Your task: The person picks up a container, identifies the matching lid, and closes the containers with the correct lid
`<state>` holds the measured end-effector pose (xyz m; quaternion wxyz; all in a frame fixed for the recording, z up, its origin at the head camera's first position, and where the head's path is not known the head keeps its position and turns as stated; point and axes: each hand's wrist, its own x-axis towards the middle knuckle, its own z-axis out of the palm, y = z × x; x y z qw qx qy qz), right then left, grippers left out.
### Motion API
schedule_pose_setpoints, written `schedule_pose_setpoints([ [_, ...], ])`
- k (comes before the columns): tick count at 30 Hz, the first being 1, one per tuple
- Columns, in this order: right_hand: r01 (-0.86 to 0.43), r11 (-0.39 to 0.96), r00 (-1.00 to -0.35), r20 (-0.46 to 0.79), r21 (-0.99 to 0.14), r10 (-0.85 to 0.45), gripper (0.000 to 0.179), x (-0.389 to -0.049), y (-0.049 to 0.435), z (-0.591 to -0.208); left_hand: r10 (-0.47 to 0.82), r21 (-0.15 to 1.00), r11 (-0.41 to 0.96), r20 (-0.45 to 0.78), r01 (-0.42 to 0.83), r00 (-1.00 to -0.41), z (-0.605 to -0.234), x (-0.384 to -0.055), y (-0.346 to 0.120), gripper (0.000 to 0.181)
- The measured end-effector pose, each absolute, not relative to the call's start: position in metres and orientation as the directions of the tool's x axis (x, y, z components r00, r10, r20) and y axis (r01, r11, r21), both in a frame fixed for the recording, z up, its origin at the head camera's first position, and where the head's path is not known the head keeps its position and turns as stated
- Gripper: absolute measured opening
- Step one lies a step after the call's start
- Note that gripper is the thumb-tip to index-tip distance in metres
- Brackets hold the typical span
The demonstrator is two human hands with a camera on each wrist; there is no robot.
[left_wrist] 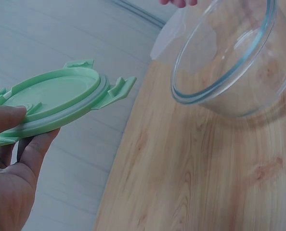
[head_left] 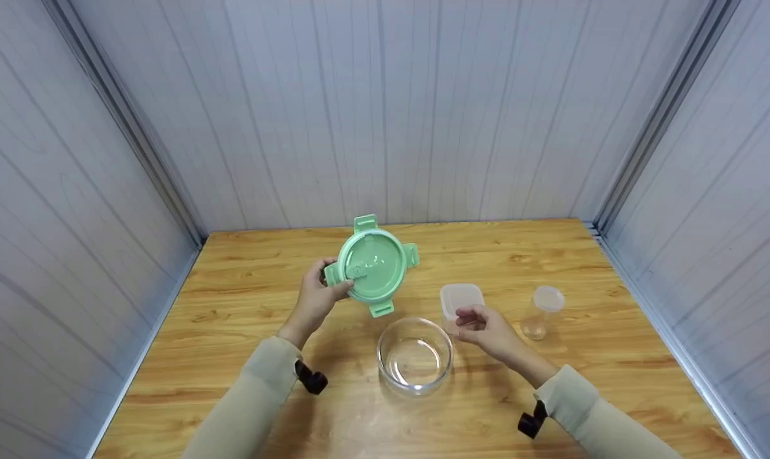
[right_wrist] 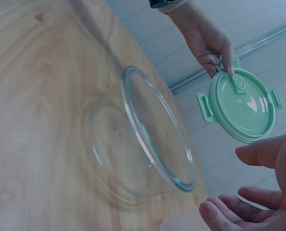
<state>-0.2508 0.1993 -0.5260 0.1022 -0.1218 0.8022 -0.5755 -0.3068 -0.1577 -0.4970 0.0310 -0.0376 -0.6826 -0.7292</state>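
Observation:
My left hand (head_left: 316, 296) grips a round green lid (head_left: 376, 264) by its left edge, thumb on top and fingers beneath. Four-sided clip tabs stick out around the lid, which is held up off the table and tilted. In front of me stands a round clear glass bowl (head_left: 415, 382) with its top uncovered. My right hand (head_left: 487, 328) is just right of the bowl's rim, fingers loosely bent and holding nothing. In the right wrist view, its thumb and fingers (right_wrist: 244, 207) are spread apart beside the bowl (right_wrist: 133, 139).
Behind my right hand sits a small square container with a whitish lid (head_left: 461, 296). Farther right is a small clear jar (head_left: 535, 326) with a pale round lid (head_left: 549, 298). Panelled walls (head_left: 385, 115) enclose the wooden table (head_left: 232, 319) at the back and sides.

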Motion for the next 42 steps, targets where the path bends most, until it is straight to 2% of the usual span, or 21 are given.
schedule_pose_setpoints([
  [14, -0.075, 0.309, -0.972, 0.001, -0.948, -0.234, 0.059, -0.270, 0.197, -0.498, 0.101, 0.986, -0.113, 0.133, 0.122, -0.986, -0.489, -0.294, -0.135, 0.043],
  [27, -0.081, 0.274, -0.968, 0.010, -0.958, -0.251, 0.069, -0.279, 0.193, -0.481, 0.214, 0.981, -0.128, 0.172, 0.147, -0.961, -0.483, -0.281, -0.119, 0.044],
  [35, -0.143, 0.189, -0.961, 0.091, -0.971, -0.260, 0.065, -0.282, 0.189, -0.478, 0.255, 0.980, -0.109, 0.191, 0.168, -0.948, -0.481, -0.275, -0.113, 0.045],
  [42, -0.215, 0.134, -0.945, 0.172, -0.967, -0.279, 0.053, -0.284, 0.187, -0.478, 0.270, 0.980, -0.088, 0.197, 0.180, -0.942, -0.485, -0.274, -0.114, 0.042],
])
